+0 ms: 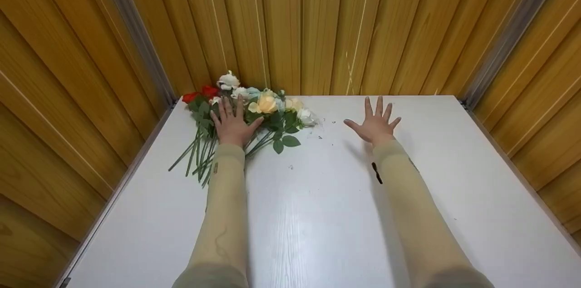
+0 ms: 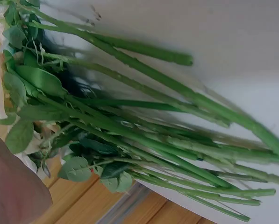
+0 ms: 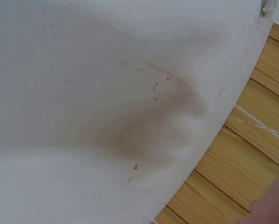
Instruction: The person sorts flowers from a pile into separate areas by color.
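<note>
My left hand (image 1: 233, 126) is spread with straight fingers above a bunch of artificial roses (image 1: 267, 103) at the back left of the table. The blooms are red, white, peach and pale blue. In the left wrist view the long green stems (image 2: 176, 98) lie fanned out beside the hand (image 2: 17, 182); nothing is gripped. My right hand (image 1: 376, 126), fingers also spread, hovers over the white tabletop to the right of the flowers and holds nothing. Its shadow falls on the table in the right wrist view, where part of the hand (image 3: 270, 200) shows at the lower right corner.
The white table (image 1: 299, 215) is bounded by wood-patterned panels (image 1: 317, 29) at the back and both sides. Grey metal posts (image 1: 136, 29) stand at the back corners. Small dark specks and scratches mark the tabletop. A white rose (image 1: 306, 116) is outermost on the bunch's right.
</note>
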